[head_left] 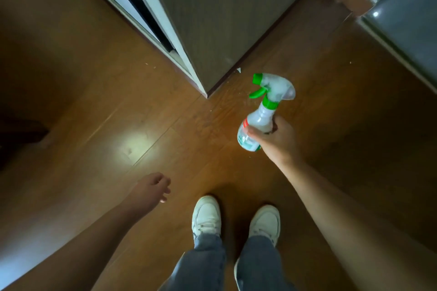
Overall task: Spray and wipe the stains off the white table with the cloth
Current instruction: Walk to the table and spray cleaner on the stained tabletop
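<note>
My right hand (275,140) grips a clear spray bottle (262,114) round its body, to the right of centre, held out over the floor. The bottle has a green nozzle tip, green trigger and green collar, and its head points up and to the left. My left hand (151,188) hangs lower left with loosely curled fingers and holds nothing. No white table and no cloth are in view.
I stand on a brown wooden floor (146,125) in white shoes (207,216) and jeans. A grey cabinet corner (212,30) juts toward me at top centre. A dark grey unit (406,21) fills the top right. Something dark (21,132) sits at the left edge.
</note>
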